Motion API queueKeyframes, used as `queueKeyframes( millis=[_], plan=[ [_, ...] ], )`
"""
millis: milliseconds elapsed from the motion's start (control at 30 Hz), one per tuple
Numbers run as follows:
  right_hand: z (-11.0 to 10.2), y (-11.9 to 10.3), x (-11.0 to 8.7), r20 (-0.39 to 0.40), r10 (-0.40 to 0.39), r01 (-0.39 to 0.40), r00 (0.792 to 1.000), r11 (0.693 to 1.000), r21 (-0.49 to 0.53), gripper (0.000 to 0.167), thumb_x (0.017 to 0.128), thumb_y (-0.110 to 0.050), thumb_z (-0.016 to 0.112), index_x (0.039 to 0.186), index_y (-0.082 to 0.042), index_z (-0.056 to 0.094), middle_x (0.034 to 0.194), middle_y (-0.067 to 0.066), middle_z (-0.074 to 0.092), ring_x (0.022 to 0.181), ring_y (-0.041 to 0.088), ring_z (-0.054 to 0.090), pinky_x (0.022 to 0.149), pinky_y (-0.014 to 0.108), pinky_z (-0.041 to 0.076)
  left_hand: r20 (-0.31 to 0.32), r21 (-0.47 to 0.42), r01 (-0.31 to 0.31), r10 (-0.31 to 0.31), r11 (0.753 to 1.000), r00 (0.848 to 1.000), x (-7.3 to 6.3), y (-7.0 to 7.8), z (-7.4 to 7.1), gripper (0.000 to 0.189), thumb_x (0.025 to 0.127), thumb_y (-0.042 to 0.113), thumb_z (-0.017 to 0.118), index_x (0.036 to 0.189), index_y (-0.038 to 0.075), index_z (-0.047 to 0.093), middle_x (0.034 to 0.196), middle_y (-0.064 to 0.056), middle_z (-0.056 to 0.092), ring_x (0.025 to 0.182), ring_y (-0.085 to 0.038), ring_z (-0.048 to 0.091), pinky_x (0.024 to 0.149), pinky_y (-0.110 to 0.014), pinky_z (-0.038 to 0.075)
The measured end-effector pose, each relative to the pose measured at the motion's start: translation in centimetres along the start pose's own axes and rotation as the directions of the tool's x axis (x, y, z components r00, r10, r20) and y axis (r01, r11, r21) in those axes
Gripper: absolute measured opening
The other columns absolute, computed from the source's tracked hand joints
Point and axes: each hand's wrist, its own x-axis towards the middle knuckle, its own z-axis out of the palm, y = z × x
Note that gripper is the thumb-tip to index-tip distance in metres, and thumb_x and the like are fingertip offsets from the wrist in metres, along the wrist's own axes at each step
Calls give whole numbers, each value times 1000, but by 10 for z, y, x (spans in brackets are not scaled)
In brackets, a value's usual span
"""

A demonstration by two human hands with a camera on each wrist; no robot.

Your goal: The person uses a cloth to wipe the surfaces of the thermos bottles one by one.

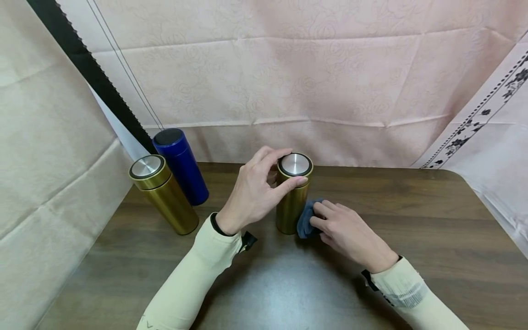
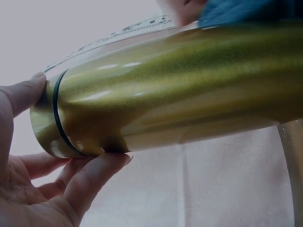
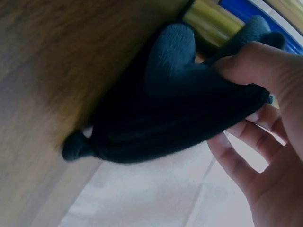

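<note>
On my feed, the shiny gold cylindrical flask with a silver-topped lid (image 1: pixel 292 206) stands on the brown wooden table (image 1: pixel 412 220). I see the left hand (image 1: pixel 252 190) gripping it around the lid, and the right hand (image 1: pixel 350 233) pinching a blue fabric cloth (image 1: pixel 306 222) against its lower right side. I judge this as wiping; the next move calls for a steady left grip. Left of the flask stand a second gold flask (image 1: pixel 173 204) and a glossy blue cylindrical flask (image 1: pixel 183 167); close behind it lies the table's edge. I find open room to its right and in front.

We see glare on the brown wood-grain surface (image 1: pixel 280 295), highlights streaking a gold cylindrical bottle (image 2: pixel 180 90), and dim right-wrist blur.
</note>
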Motion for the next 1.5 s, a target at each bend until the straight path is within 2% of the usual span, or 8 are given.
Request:
queueKeyframes(
  millis=[267, 467, 767, 900, 1033, 1333, 1400, 1500],
  plan=[
    [-6, 7, -2, 26, 13, -14, 1000, 999, 30, 34, 67, -2, 78, 92, -17, 60, 96, -3, 52, 87, 17, 47, 71, 32, 44, 4, -17, 6, -5, 1000, 1000, -1, -1, 1, 56, 89, 41, 80, 134, 13, 63, 110, 3, 60, 78, -12, 56, 68, -30, 54],
    [-24, 17, -2, -141, 61, -48, 988, 994, 94, 36, 62, 2, 68, 95, -11, 60, 95, 1, 53, 86, 19, 48, 72, 34, 43, 12, -42, 0, 0, 999, 1000, 0, 1, 3, 58, 88, 41, 80, 135, 12, 63, 111, 2, 60, 83, -8, 60, 71, -29, 59],
    [-33, 7, 7, -455, 3, 56, 891, 992, 116, 32, 71, -1, 53, 99, -2, 68, 95, 10, 59, 86, 25, 53, 76, 36, 43, 19, -27, 13, -13, 1000, 1000, -1, 2, 2, 58, 88, 41, 80, 135, 12, 63, 111, 2, 60, 85, -8, 60, 73, -30, 60],
    [-33, 1, 10, -524, -16, 82, 852, 991, 102, 30, 88, -6, 45, 101, -2, 72, 95, 13, 59, 87, 27, 54, 78, 37, 45, 13, -45, 16, -15, 999, 1000, -2, 0, 1, 57, 88, 40, 80, 135, 12, 63, 111, 2, 61, 91, -7, 64, 78, -23, 60],
    [-34, -3, 12, -551, -26, 120, 834, 984, 135, 31, 103, -15, 47, 104, -3, 76, 99, 16, 61, 92, 27, 57, 79, 35, 48, -1, -59, 7, -7, 998, 1000, -1, -1, -1, 55, 88, 38, 81, 133, 12, 64, 110, 2, 61, 92, -6, 64, 78, -23, 61],
    [-33, -7, 15, -519, -80, 201, 851, 963, 180, 30, 107, -19, 49, 111, -6, 76, 115, 12, 69, 103, 27, 63, 98, 30, 45, -5, -68, -12, 12, 998, 1000, 1, -1, -1, 55, 86, 37, 83, 132, 13, 65, 107, 3, 60, 85, -7, 62, 73, -26, 60],
    [-31, -8, 14, -488, -96, 204, 867, 964, 173, 29, 106, -18, 50, 113, -8, 76, 116, 9, 70, 104, 26, 63, 100, 31, 44, -1, -73, -10, 10, 997, 1000, 0, -1, -1, 55, 87, 37, 83, 133, 12, 65, 107, 3, 61, 86, -7, 62, 73, -25, 60],
    [-27, -9, 12, -398, -117, 201, 910, 964, 176, 26, 94, -11, 68, 119, -10, 74, 119, 6, 70, 107, 25, 62, 100, 34, 45, 5, -73, -6, 7, 997, 1000, 0, -2, -2, 56, 87, 37, 82, 134, 11, 64, 108, 2, 61, 87, -7, 63, 74, -25, 60]
  ],
)
